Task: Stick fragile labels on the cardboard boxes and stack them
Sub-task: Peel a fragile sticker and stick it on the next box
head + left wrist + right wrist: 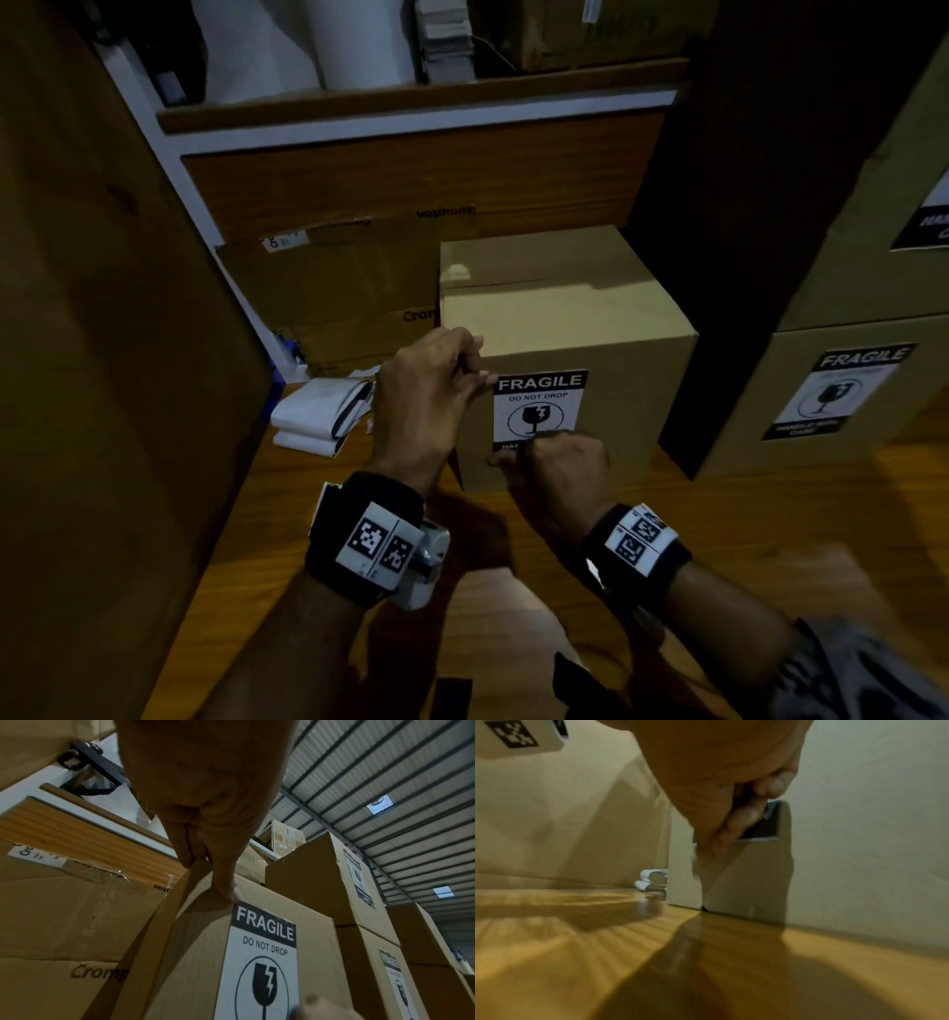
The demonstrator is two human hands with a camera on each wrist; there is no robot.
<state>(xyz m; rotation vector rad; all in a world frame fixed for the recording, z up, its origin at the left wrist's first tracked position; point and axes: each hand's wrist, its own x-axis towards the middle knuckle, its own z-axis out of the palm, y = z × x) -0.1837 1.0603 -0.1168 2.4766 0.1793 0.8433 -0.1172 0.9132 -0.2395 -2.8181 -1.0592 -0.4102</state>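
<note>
**Fragile label going onto the front of the cardboard box**

The fragile label [538,408] sits on the near face of the cardboard box [565,318], which stands on the wooden surface [318,524] right in front of the person. It reads FRAGILE, DO NOT DROP, above a broken-glass symbol.

The left hand [429,390] is up at the label's top left corner, fingers curled, with one fingertip [232,895] touching the box just at that corner. It holds nothing that I can see. The right hand [557,470] is down at the label's bottom edge; from the right wrist view its curled fingers [741,821] seem to pinch that lower edge, which stands a little off the cardboard.

Just left of the box, some folded white sheets [321,413] lie on the surface. Behind them leans a flattened, printed carton [328,288].

Off to the right, well apart from the box, are two stacked boxes [842,395], each with its own fragile label on the front.
</note>
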